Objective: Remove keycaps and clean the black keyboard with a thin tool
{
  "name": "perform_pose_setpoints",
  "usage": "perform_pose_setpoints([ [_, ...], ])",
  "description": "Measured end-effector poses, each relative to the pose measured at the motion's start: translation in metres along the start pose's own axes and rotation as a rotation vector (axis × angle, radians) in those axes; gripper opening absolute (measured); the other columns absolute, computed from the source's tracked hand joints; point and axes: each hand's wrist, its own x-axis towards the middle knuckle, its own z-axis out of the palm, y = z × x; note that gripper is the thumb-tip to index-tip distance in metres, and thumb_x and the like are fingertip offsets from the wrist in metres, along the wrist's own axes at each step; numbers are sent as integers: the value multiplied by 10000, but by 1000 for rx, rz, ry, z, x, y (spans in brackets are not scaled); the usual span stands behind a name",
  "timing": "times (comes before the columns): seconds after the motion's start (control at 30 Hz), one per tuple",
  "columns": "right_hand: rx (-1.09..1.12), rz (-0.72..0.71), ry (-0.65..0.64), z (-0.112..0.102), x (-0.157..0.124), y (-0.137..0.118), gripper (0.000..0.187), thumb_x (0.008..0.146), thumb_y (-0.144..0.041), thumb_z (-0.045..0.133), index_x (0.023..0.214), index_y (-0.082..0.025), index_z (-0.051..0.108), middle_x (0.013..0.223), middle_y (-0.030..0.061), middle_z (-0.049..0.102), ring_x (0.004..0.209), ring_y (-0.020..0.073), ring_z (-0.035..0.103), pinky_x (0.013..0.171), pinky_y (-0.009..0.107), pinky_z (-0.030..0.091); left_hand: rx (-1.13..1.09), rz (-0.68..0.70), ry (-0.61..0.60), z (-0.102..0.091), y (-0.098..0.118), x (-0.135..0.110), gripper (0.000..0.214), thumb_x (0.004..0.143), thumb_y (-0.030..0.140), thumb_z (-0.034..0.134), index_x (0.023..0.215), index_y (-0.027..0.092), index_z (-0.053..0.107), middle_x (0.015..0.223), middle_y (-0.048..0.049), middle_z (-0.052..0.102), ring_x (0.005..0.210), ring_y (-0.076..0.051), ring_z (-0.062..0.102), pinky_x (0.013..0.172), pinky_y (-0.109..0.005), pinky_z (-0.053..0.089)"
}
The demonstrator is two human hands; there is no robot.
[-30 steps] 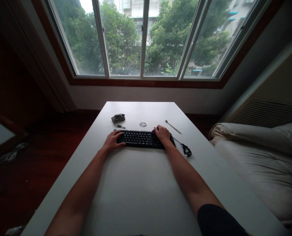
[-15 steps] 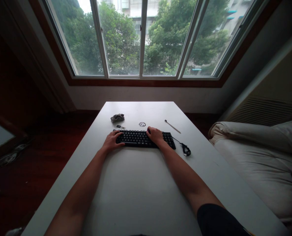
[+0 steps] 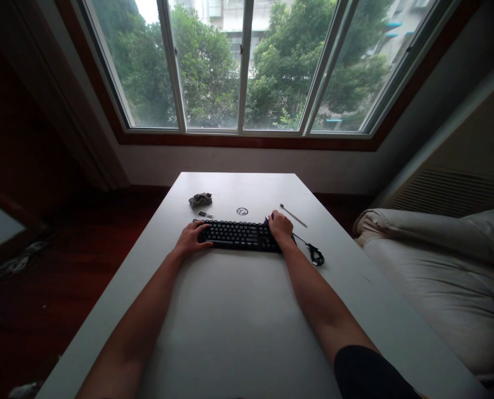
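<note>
A black keyboard [image 3: 238,235] lies crosswise on the white table [image 3: 230,310]. My left hand [image 3: 189,237] grips its left end, with the thumb along the near edge and the fingers toward the far side. Over the right part of the keyboard is my right hand [image 3: 281,226], its fingers closed together. A small dark bit shows at those fingertips, too little to name. The keyboard's coiled cable [image 3: 315,255] rests on the table to the right.
Beyond the keyboard lie a crumpled grey cloth [image 3: 200,200], a small black-handled tool [image 3: 206,214], a thin dark ring-shaped item [image 3: 242,211] and a slim stick with a dark tip [image 3: 292,215]. A covered sofa [image 3: 433,271] stands right of the table, below a window.
My right hand has moved to the right along the keyboard's far side, fingers still closed. My left hand stays on the left end. The view has shifted slightly.
</note>
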Motion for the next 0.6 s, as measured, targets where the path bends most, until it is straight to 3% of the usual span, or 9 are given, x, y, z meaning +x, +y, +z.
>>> perform_pose_setpoints([
  [0.27, -6, -96, -79, 4, -5, -12, 329, 1052, -415, 428, 1176, -214, 657, 1095, 130, 726, 987, 246, 682, 806, 313, 458, 4, 9, -2, 3, -1, 1, 747, 751, 616, 774, 1413, 315, 605, 1489, -82, 518, 1383, -361, 462, 1189, -541, 376],
  [0.6, 57, -373, -90, 12, -12, -28, 286, 1034, -436, 479, 1124, -250, 677, 1092, 78, 745, 964, 225, 671, 790, 295, 434, -1, 7, 0, 0, 3, 2, 729, 742, 589, 788, 1400, 328, 615, 1478, -77, 528, 1363, -365, 482, 1177, -549, 390],
])
